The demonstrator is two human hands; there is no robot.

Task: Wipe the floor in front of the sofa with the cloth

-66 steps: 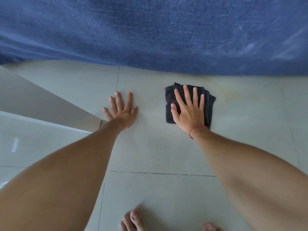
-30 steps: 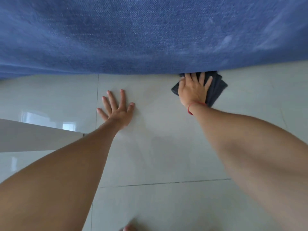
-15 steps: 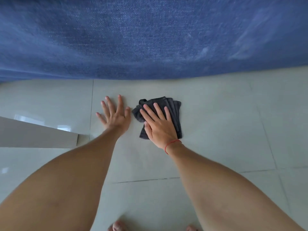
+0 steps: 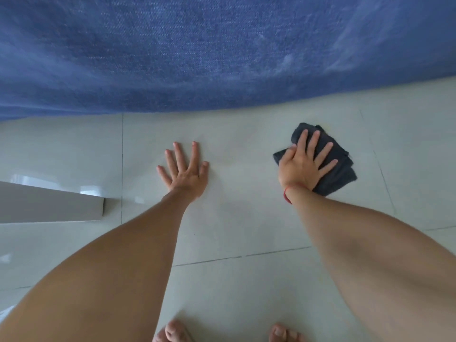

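1. Cloth [image 4: 338,169]: dark grey, folded in layers, lying flat on the pale tiled floor [image 4: 246,218], near the blue sofa [image 4: 222,50].
2. Right hand [image 4: 303,166]: fingers spread, palm pressing the cloth.
3. Left hand [image 4: 185,171]: splayed flat on bare tile, well left of the cloth.
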